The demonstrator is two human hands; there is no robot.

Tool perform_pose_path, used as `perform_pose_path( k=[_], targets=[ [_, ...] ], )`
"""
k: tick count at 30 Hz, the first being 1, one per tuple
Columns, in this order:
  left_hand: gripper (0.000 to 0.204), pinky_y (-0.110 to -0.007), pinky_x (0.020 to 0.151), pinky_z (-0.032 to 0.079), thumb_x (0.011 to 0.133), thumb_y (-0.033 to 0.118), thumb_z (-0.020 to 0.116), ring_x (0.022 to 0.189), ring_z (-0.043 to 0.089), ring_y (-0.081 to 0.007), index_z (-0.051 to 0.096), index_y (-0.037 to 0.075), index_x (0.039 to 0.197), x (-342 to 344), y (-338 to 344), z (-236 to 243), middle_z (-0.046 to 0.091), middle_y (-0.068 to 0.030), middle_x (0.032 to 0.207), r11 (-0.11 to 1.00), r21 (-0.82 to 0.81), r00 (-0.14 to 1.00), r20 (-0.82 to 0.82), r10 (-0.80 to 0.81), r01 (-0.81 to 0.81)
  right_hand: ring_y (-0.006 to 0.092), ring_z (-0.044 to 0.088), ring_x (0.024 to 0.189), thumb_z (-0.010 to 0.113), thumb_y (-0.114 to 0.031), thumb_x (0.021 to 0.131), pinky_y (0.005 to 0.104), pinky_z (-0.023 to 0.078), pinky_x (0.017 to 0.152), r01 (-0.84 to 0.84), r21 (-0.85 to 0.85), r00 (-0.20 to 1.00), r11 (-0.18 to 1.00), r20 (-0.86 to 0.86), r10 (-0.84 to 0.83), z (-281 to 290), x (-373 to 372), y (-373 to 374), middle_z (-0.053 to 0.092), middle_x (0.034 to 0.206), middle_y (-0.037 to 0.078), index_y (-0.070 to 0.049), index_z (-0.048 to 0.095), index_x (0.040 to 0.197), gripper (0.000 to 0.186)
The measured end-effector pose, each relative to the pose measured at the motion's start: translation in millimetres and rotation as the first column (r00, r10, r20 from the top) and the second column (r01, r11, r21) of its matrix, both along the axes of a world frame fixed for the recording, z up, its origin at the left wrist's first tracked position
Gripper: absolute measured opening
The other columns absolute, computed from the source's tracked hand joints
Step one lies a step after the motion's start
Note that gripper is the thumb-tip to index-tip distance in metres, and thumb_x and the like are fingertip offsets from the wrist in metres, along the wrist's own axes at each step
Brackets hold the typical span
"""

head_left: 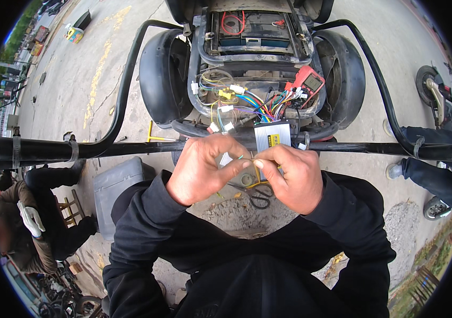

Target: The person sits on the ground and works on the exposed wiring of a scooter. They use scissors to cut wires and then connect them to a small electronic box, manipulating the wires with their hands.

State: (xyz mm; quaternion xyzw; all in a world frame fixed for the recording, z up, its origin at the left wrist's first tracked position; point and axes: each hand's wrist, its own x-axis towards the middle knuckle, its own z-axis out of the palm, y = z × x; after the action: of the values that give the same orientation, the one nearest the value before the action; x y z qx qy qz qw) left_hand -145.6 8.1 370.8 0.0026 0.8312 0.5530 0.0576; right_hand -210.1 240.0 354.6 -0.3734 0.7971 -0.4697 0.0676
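My left hand (202, 166) and my right hand (296, 177) meet in front of the vehicle's rear bar, thumbs and forefingers pinched. Between the fingertips runs a thin wire (240, 157) with a bit of green showing; most of it is hidden. Just beyond my right hand sits a silver finned controller box (264, 132) with a yellow label. From it a bundle of coloured wires (260, 103) spreads over the vehicle's rear, ending in white and yellow connectors (226, 94). Below my hands, black-handled scissors (260, 198) and a roll of tape (247, 179) lie on the ground.
A red multimeter (309, 82) rests by the wires, and a battery (257, 25) sits farther in. The black bar (157, 149) crosses in front. At left are a grey case (114, 185) and a seated person with a white glove (31, 219); another person's legs (427, 177) are at right.
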Motion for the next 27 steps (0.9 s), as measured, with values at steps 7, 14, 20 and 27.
perform_pose_path(
  k=[7, 14, 20, 27],
  targets=[
    [0.016, -0.046, 0.097, 0.055, 0.084, 0.0, 0.088, 0.085, 0.07, -0.0277, 0.082, 0.007, 0.097, -4, -1, -1, 0.08, -0.0037, 0.094, 0.86, -0.509, 0.862, -0.446, -0.241, -0.023, 0.0149, 0.068, 0.058, 0.06, -0.032, 0.117, 0.0261, 0.047, 0.051, 0.046, -0.141, 0.093, 0.989, 0.986, 0.136, -1, -19, 9, 0.071, 0.078, 0.006, -0.003, 0.07, 0.1, 0.035],
    [0.011, -0.04, 0.078, 0.053, 0.087, 0.006, 0.087, 0.078, 0.066, -0.027, 0.084, 0.009, 0.097, -3, -5, 9, 0.079, -0.0075, 0.086, 0.979, -0.201, 0.971, -0.238, -0.015, -0.034, 0.0237, 0.073, 0.073, 0.073, -0.037, 0.109, 0.0301, 0.055, 0.06, -0.012, -0.011, 1.0, 1.0, 0.002, 0.012, 10, -23, 11, 0.075, 0.096, 0.011, -0.006, 0.072, 0.108, 0.031],
    [0.01, -0.03, 0.059, 0.043, 0.093, 0.002, 0.087, 0.064, 0.052, -0.0076, 0.084, 0.0, 0.102, 1, 1, 10, 0.065, -0.0025, 0.074, 1.0, -0.01, 0.999, -0.044, -0.027, 0.026, 0.0288, 0.077, 0.089, 0.085, -0.029, 0.093, 0.034, 0.059, 0.066, -0.074, 0.143, 0.688, 0.987, -0.709, 0.155, 3, -24, 6, 0.076, 0.109, 0.009, -0.004, 0.079, 0.11, 0.03],
    [0.011, -0.026, 0.062, 0.048, 0.097, 0.004, 0.086, 0.068, 0.057, -0.0021, 0.083, -0.002, 0.105, -1, 4, 7, 0.071, -0.0014, 0.074, 0.999, 0.013, 0.998, 0.053, 0.029, -0.03, 0.0113, 0.067, 0.062, 0.059, -0.043, 0.118, 0.0303, 0.049, 0.059, -0.034, -0.11, 0.472, 0.993, 0.874, 0.113, 10, -30, 0, 0.068, 0.068, 0.004, 0.001, 0.071, 0.087, 0.056]
  ],
)
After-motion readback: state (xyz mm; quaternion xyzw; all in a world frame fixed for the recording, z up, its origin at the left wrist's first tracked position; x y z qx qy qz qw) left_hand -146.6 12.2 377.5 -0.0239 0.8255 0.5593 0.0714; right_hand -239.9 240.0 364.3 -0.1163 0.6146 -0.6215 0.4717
